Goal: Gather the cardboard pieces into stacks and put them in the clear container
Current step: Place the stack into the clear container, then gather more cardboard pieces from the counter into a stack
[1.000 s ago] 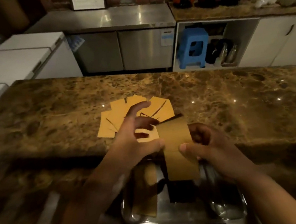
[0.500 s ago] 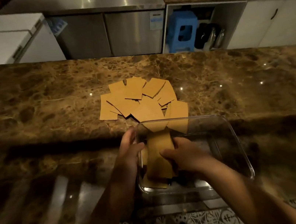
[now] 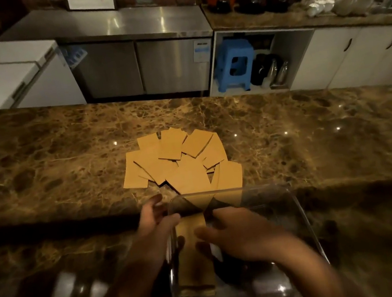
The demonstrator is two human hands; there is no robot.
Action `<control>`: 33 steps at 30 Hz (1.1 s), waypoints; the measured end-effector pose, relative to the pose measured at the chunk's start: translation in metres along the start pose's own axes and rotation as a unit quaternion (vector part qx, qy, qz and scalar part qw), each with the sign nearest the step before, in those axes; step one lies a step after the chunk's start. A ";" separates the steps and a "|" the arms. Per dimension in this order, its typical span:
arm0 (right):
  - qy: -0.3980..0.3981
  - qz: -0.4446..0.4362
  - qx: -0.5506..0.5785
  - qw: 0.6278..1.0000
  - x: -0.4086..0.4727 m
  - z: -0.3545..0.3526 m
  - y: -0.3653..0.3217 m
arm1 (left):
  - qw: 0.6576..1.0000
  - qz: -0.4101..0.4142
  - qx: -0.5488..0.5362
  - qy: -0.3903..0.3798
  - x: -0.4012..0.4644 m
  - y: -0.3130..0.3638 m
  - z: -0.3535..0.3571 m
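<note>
My right hand (image 3: 239, 236) has let the stack (image 3: 193, 254) down into the clear container (image 3: 299, 209) and now spreads loosely beside it, left hand (image 3: 155, 221) curled on the wall, so the loose pieces (image 3: 176, 161) beyond my fingers come next.

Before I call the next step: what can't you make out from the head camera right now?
- Whether the hands, left hand and right hand, grip or just touch the stack: dim and blurred.
- Count of pieces in the stack: only its top face shows.
- Near wall of the clear container: hidden by the forearms.
- Count of loose cardboard pieces on the counter: they overlap, and the container's far rim covers the nearest ones.
</note>
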State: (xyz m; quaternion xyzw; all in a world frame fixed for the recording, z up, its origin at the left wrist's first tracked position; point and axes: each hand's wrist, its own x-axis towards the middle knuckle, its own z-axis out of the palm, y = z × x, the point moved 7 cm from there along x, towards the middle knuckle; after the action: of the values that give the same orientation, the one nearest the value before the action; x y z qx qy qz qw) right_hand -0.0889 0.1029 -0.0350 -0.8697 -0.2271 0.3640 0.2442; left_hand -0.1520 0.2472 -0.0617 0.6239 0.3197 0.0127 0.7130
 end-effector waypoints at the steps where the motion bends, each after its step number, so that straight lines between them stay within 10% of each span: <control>1: 0.004 -0.025 0.032 0.999 -0.002 -0.023 -0.002 | 0.999 0.011 0.039 0.012 0.005 0.010 -0.005; 7: 0.117 -0.001 0.241 0.963 0.062 -0.149 0.039 | 0.958 0.172 0.218 -0.065 0.069 0.095 0.044; 11: 0.039 0.154 0.098 0.982 0.117 -0.133 0.080 | 0.827 0.092 0.542 -0.114 0.139 0.079 0.082; 16: 0.028 0.138 0.099 0.985 0.144 -0.123 0.070 | 0.708 0.061 0.701 -0.062 0.171 0.065 0.087; 33: -0.086 0.075 0.226 0.967 0.161 -0.083 0.077 | 0.678 0.148 0.718 0.056 0.182 0.048 0.075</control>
State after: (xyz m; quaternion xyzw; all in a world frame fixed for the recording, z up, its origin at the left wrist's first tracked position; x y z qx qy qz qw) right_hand 0.0917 0.1140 -0.1132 -0.7717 -0.0936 0.4966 0.3862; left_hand 0.0465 0.2675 -0.0974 0.9813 0.1737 -0.0809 0.0157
